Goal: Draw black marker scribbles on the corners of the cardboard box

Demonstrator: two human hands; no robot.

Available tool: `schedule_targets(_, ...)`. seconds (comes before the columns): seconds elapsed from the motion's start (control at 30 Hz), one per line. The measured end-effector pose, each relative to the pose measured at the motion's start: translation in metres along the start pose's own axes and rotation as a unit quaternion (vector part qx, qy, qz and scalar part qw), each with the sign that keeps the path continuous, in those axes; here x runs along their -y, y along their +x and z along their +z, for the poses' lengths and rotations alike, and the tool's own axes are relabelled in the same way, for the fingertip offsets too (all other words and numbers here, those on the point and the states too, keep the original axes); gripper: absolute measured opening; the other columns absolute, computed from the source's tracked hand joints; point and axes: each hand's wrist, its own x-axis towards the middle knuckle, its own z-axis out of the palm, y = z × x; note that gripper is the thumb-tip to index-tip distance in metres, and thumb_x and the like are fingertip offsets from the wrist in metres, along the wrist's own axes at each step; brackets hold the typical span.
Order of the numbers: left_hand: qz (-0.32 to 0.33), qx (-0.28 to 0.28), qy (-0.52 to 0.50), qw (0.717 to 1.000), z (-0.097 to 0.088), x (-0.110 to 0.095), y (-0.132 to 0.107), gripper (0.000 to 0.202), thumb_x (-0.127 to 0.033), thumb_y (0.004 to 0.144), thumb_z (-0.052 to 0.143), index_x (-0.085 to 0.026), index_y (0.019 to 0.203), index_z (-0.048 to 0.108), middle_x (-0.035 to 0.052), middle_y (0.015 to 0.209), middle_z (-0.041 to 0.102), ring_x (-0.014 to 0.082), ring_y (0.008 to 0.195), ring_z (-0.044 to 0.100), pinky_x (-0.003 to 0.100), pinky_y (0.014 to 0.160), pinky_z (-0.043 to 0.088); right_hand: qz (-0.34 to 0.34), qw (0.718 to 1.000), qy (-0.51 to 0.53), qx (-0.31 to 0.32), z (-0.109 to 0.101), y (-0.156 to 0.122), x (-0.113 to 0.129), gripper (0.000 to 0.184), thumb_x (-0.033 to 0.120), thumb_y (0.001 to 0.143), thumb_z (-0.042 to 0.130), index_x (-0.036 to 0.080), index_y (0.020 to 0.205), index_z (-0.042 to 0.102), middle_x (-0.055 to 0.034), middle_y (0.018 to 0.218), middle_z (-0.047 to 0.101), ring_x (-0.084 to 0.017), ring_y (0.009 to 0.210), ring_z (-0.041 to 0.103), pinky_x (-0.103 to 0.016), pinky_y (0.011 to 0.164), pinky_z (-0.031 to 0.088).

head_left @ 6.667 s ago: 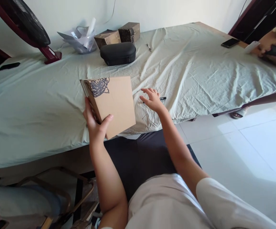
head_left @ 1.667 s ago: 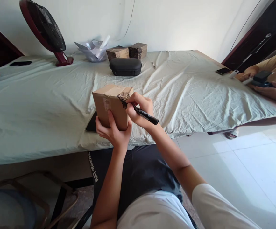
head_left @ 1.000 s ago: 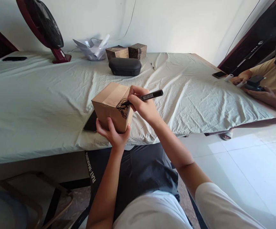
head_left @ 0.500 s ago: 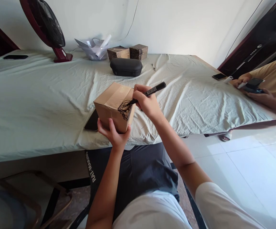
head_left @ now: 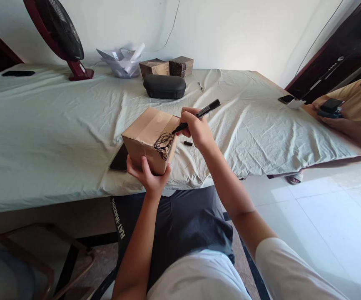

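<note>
A small brown cardboard box point(head_left: 145, 129) is held slightly tilted near the table's front edge. My left hand point(head_left: 149, 177) grips it from below, fingers and thumb spread over its near side. Black looping scribbles run over the box's right corner, across the top and down the side. In my right hand point(head_left: 197, 127) is a black marker point(head_left: 208, 109), its tip at the top's right edge beside the scribbles. Whether the tip touches the cardboard I cannot tell. The marker's cap point(head_left: 187, 143) lies on the cloth just right of the box. A dark flat object point(head_left: 118, 160) is partly hidden under the box.
On the cloth-covered table point(head_left: 58, 137) stand a black zip case point(head_left: 164, 87), two scribbled boxes point(head_left: 181, 66), a clear basket point(head_left: 122, 68) of papers and a red fan point(head_left: 80, 71). At right, another person's hands point(head_left: 333, 121) hold a dark device near a phone point(head_left: 286, 99).
My right hand has shifted a little right and up with the marker, uncovering the cap on the cloth. My left hand and the box stay nearly still.
</note>
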Motion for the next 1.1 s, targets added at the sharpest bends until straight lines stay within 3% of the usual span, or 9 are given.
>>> schedule_targets(0.23, -0.012, 0.008, 0.006, 1.0, 0.0, 0.001, -0.001, 0.105, -0.065, 0.089, 0.077, -0.019, 0.17, 0.028, 0.0323, 0.169, 0.019, 0.0519, 0.161, 0.032, 0.069, 0.126, 0.037, 0.024, 0.999, 0.034, 0.017, -0.008, 0.009, -0.01, 0.033, 0.027, 0.08, 0.064, 0.028, 0.062, 0.036, 0.0094, 0.054, 0.026, -0.01, 0.046, 0.027, -0.031, 0.054, 0.055)
schedule_targets(0.47, -0.033, 0.019, -0.002, 0.999, 0.0, 0.005, -0.004, 0.109, -0.066, 0.087, 0.078, -0.018, 0.171, 0.029, 0.0333, 0.17, 0.018, 0.0517, 0.16, 0.033, 0.07, 0.126, 0.035, 0.042, 0.996, 0.035, 0.071, -0.01, 0.011, -0.002, 0.024, 0.021, 0.077, 0.059, 0.028, 0.063, 0.041, 0.0078, 0.053, 0.033, -0.011, 0.045, 0.031, -0.035, 0.058, 0.062)
schedule_targets(0.7, -0.031, 0.023, 0.001, 0.999, 0.0, 0.006, -0.005, 0.109, -0.068, 0.087, 0.076, -0.019, 0.171, 0.027, 0.0329, 0.17, 0.017, 0.0514, 0.161, 0.032, 0.068, 0.127, 0.036, 0.06, 0.99, -0.05, 0.119, -0.001, 0.009, 0.016, 0.033, 0.022, 0.085, 0.066, 0.027, 0.063, 0.041, 0.0072, 0.052, 0.032, -0.011, 0.048, 0.034, -0.03, 0.052, 0.054)
schedule_targets(0.93, -0.038, 0.028, -0.003, 0.999, -0.001, 0.009, -0.005, 0.11, -0.071, 0.087, 0.075, -0.019, 0.171, 0.028, 0.033, 0.17, 0.017, 0.0522, 0.16, 0.032, 0.07, 0.126, 0.034, 0.037, 0.995, -0.058, 0.068, -0.005, 0.014, 0.014, 0.035, 0.021, 0.084, 0.066, 0.025, 0.065, 0.037, 0.0047, 0.063, 0.032, -0.01, 0.059, 0.037, -0.022, 0.048, 0.049)
schedule_targets(1.1, -0.039, 0.021, -0.005, 0.999, -0.002, 0.012, -0.003, 0.113, -0.071, 0.087, 0.074, -0.019, 0.173, 0.024, 0.0321, 0.169, 0.02, 0.0511, 0.16, 0.032, 0.07, 0.126, 0.034, 0.039, 0.996, -0.033, 0.078, -0.005, 0.013, 0.008, 0.035, 0.023, 0.082, 0.066, 0.026, 0.063, 0.036, 0.0048, 0.062, 0.033, -0.01, 0.057, 0.037, -0.024, 0.049, 0.048)
